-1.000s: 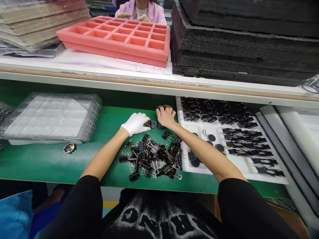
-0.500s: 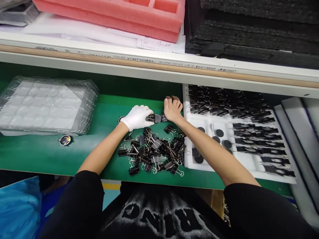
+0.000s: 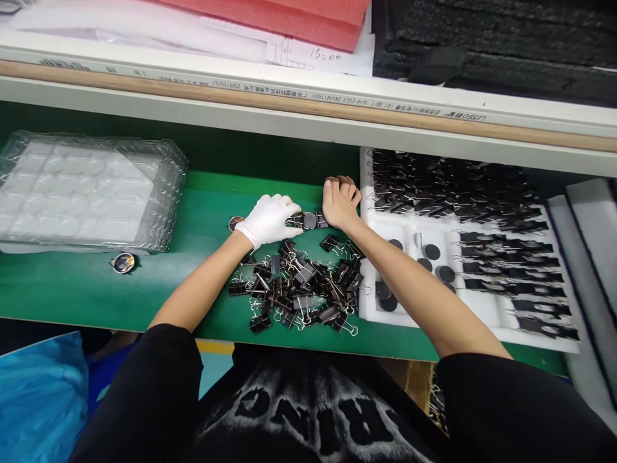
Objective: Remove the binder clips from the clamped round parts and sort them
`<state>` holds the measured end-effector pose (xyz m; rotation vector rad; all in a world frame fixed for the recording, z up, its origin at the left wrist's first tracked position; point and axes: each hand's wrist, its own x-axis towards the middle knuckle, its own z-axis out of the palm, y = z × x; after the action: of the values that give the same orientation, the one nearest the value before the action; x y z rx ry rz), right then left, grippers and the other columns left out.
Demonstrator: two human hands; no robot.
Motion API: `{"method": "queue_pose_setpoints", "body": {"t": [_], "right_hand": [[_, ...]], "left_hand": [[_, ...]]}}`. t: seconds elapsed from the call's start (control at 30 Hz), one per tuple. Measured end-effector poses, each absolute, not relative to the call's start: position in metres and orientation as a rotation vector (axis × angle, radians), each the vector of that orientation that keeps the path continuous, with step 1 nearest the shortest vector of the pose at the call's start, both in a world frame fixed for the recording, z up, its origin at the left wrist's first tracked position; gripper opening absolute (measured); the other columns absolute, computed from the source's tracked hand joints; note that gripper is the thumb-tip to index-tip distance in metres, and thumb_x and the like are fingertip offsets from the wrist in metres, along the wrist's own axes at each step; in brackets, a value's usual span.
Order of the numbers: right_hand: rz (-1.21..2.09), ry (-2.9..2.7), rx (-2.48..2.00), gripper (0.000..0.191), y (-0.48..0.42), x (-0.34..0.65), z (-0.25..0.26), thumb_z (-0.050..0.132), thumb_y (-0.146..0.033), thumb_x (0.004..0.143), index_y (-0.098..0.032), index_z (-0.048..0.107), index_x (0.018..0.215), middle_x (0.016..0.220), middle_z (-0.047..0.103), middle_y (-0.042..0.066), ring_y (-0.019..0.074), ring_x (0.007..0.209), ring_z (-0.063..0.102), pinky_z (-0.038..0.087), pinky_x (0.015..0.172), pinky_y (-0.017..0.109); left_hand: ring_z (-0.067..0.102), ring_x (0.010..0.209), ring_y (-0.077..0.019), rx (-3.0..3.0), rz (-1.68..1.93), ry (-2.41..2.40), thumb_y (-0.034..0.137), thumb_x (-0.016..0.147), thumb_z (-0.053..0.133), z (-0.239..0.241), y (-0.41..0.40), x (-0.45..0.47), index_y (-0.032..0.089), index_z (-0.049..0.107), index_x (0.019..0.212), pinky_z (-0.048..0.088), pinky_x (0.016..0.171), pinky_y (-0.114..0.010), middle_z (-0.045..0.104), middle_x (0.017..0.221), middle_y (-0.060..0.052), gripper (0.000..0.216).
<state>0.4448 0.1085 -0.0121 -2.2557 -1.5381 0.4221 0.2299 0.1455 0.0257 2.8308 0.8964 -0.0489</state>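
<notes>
My left hand (image 3: 270, 220), in a white glove, has its fingers closed round a black binder clip (image 3: 295, 220). Beside that clip lies a round dark disc (image 3: 310, 220), with a second black binder clip (image 3: 321, 219) on its other side. The base of my bare right hand (image 3: 341, 202) is up against this second clip; its fingers are bent and apart, their tips partly out of sight. Just below both hands spreads a heap of loose binder clips (image 3: 303, 283). A small round part with a shiny face (image 3: 236, 223) is half covered by my gloved wrist.
To the right, a white foam tray (image 3: 365, 257) holds rows of clips (image 3: 448, 183) and dark discs (image 3: 430, 251). Stacked clear plastic trays (image 3: 91, 193) stand left, near another round part (image 3: 124, 263). A shelf edge (image 3: 308, 106) crosses behind the hands.
The camera view has shifted slightly, so most things sit higher in the picture. Both hands stay at the clips and disc, with little visible movement against the table.
</notes>
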Motion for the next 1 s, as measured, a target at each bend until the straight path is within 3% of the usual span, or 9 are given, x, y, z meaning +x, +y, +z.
{"method": "queue_pose_setpoints", "body": {"t": [0.63,0.87,0.93,1.0], "right_hand": [[0.405,-1.552,-2.262,0.057,0.111,0.453,-0.021,0.010,-0.047,0.110,-0.024,0.050,0.143,0.164,0.039,0.015,0.0306,0.160,0.022,0.015,0.128,0.066],[0.509,-1.439,-2.303,0.057,0.115,0.445,-0.008,0.015,-0.048,0.110,-0.022,0.049,0.149,0.167,0.036,0.015,0.0291,0.162,0.018,0.009,0.131,0.060],[0.549,-1.323,-2.286,0.055,0.118,0.445,0.000,0.020,-0.049,0.110,-0.024,0.053,0.147,0.168,0.036,0.014,0.0296,0.163,0.019,0.010,0.132,0.060],[0.680,-1.217,-2.158,0.056,0.119,0.451,0.012,0.020,-0.052,0.109,-0.026,0.061,0.137,0.163,0.046,0.013,0.0306,0.159,0.030,0.018,0.130,0.060]], "left_hand": [[0.061,0.121,-0.0344,2.762,0.007,0.818,0.056,0.095,0.067,0.016,0.148,0.238,0.020,0.069,0.135,0.041,0.097,-0.043,0.068,0.128,-0.013,0.054],[0.064,0.118,-0.0326,2.729,0.095,0.821,0.055,0.095,0.064,0.016,0.147,0.234,0.020,0.071,0.134,0.045,0.098,-0.042,0.072,0.125,-0.012,0.052],[0.066,0.117,-0.0323,2.690,0.151,0.816,0.053,0.096,0.063,0.018,0.148,0.232,0.021,0.072,0.133,0.047,0.098,-0.042,0.073,0.124,-0.012,0.050],[0.068,0.115,-0.0312,2.577,0.215,0.822,0.054,0.095,0.062,0.022,0.150,0.229,0.020,0.073,0.130,0.049,0.097,-0.041,0.074,0.123,-0.012,0.050]]}}
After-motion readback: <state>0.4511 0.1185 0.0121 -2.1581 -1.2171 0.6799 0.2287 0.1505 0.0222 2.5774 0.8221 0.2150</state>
